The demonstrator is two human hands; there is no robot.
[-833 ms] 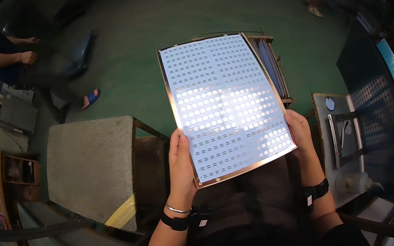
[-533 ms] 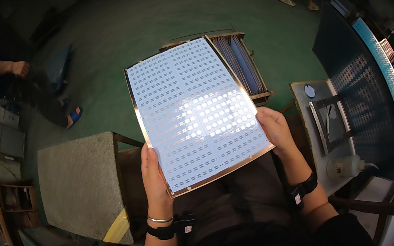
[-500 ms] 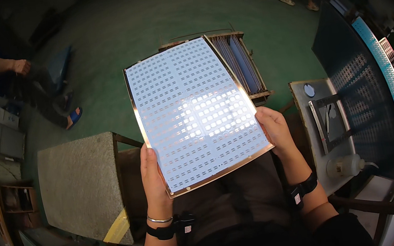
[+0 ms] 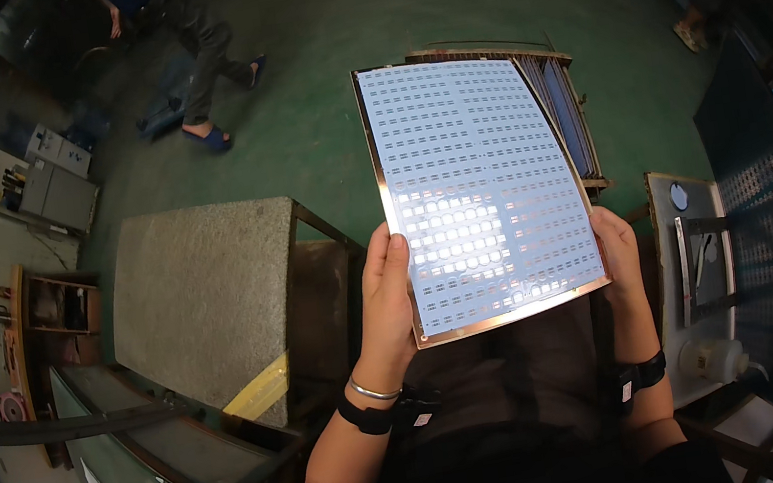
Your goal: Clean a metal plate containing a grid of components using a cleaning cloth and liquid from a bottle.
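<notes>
where light strikes, the pale-blue panel [image 4: 488,190] gleams.

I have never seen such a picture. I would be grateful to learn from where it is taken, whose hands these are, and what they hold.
There is no machine here: these are a person's bare hands. The camera sits on that person's head, looking down, so the forearms enter from below. Its wide lens bends straight edges.

The left hand and right hand hold a pale panel by opposite sides. It has rows of small marks, a copper-coloured border and a bright reflection.

At left stands a grey table with a yellow strip at its near corner. At right, a bench bears a whitish bottle. A rack is partly hidden behind the panel.
</notes>
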